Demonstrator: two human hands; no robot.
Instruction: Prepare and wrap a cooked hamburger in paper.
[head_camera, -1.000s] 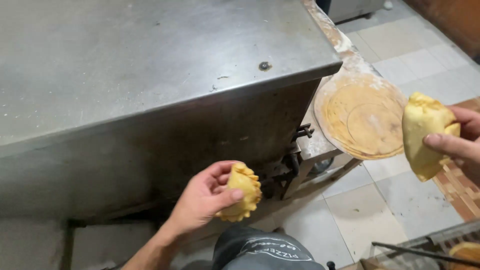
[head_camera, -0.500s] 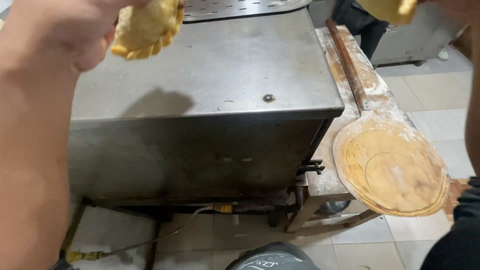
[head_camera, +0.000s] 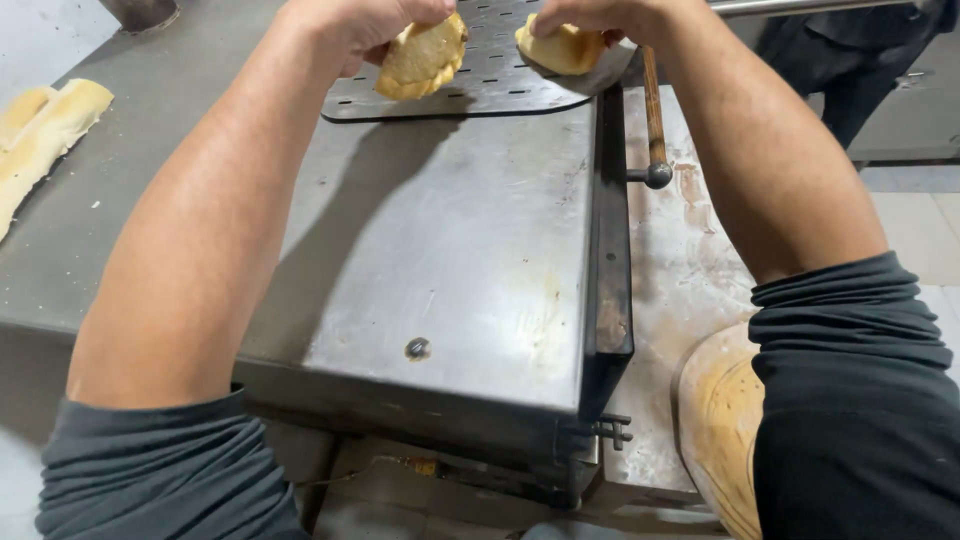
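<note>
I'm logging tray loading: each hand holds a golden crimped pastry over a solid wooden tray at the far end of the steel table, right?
Not quite. The head view shows the tray is perforated metal, not solid wood. The rest holds: the left hand and right hand each hold a golden crimped pastry over it, at the far end of the steel table.

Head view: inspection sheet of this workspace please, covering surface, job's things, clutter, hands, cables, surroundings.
Surface: steel counter, scuffed, with a perforated tray at the far edge.
Job's things: crimped pastry in the left hand; second pastry in the right hand, both over the tray.
Clutter: dough strips at far left; round press plate lower right; lever with ball knob.
Hands: both closed on pastries.
Cables: thin wire under the counter.
Surroundings: tiled floor.
</note>
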